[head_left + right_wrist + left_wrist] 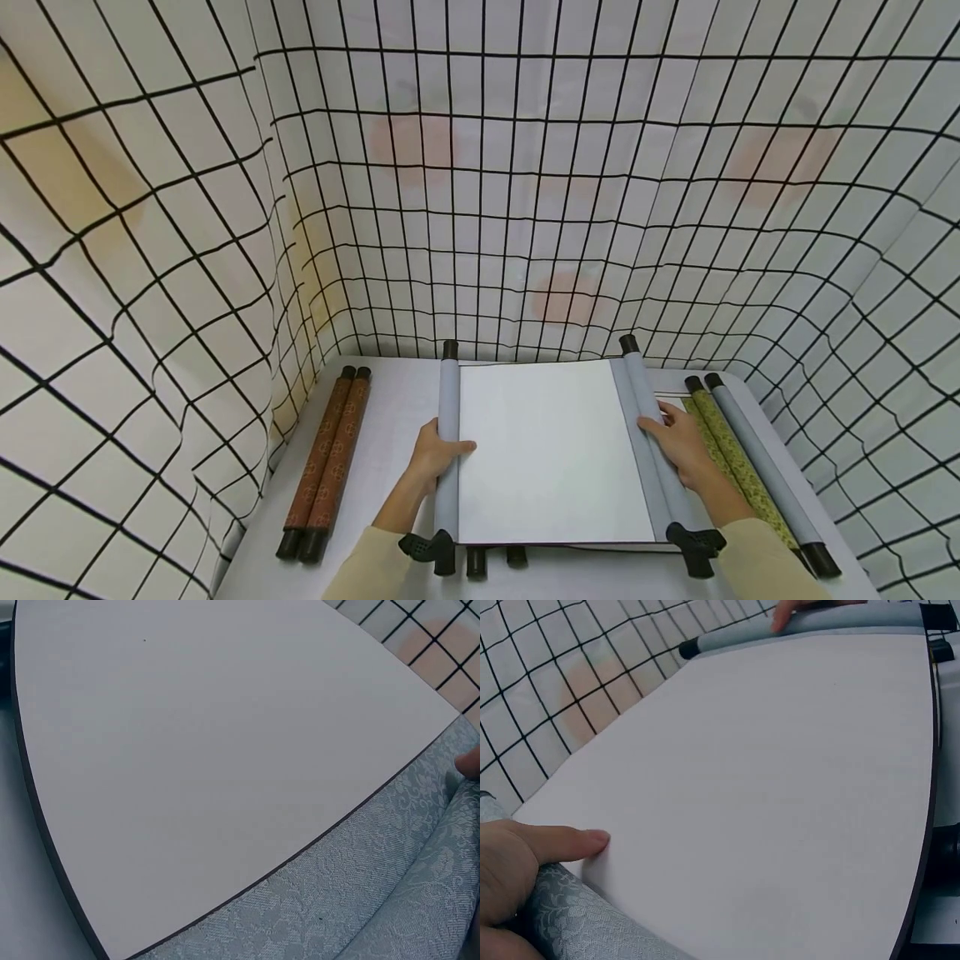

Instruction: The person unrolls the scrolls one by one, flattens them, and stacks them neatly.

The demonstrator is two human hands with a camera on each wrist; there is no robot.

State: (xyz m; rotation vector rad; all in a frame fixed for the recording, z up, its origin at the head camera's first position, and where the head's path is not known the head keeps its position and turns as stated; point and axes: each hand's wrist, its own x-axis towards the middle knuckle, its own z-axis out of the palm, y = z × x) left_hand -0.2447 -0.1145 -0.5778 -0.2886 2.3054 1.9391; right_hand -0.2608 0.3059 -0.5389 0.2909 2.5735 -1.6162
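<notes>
Left hand: we grip the left roller, thumb over the white sheet.
Right hand: we hold the right roller.
Open scroll: spread between our two hands.
Brown rolls: two, left of our left hand.
Grey-blue roll: right of our right hand, beyond the green roll.

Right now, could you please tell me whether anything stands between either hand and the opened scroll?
Nothing visible does: the left hand and right hand each directly hold the opened scroll, one at each rolled side.
</notes>
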